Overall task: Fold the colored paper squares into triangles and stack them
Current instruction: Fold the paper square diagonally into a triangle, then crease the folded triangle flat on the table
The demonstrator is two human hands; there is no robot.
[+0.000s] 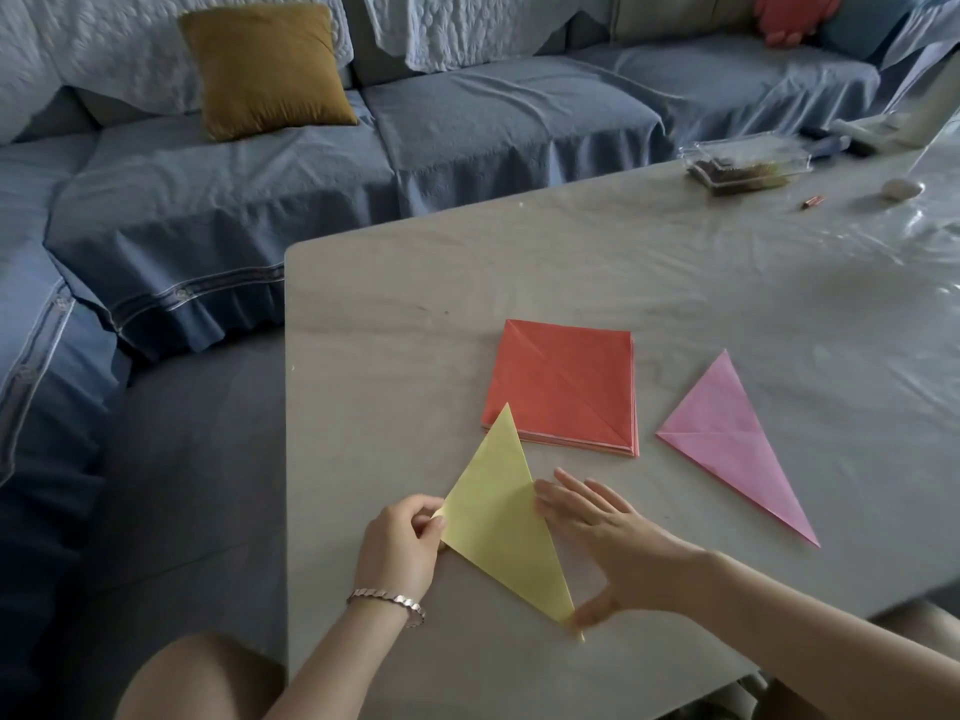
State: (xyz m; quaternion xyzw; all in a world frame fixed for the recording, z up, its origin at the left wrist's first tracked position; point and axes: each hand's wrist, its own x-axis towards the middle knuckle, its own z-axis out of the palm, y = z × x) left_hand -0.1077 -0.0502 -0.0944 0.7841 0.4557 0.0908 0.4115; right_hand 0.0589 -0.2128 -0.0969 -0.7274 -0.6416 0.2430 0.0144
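The left hand point(402, 543), a silver bracelet point(387, 601) on its wrist, has its fingers curled and pinches the left corner of the yellow triangle point(501, 522) between the thumb and fingertips. The folded sheet lies at 3 o'clock from this hand, flat on the grey table point(415, 304). One tip points to 12 o'clock and another to 5 o'clock.

The right hand point(608, 543) is at 3 o'clock from the triangle. Its fingers are straight and spread, and they lie flat along the paper's long right edge. Its thumb, blurred, reaches down to the tip at 5 o'clock. This hand grasps nothing; it only presses.

At 1 o'clock from the yellow triangle lies the stack of orange-red squares point(561, 387). The top sheet is creased along its diagonal. The yellow tip at 12 o'clock overlaps the stack's near-left corner.

At 3 o'clock from the stack, apart from it, a pink triangle point(727, 439) lies flat.

At the table's far-right end, at 1 o'clock, stands a clear plastic container point(743, 161). Beyond the table, at 10 o'clock, a mustard cushion point(265, 70) leans on a blue sofa point(493, 111).
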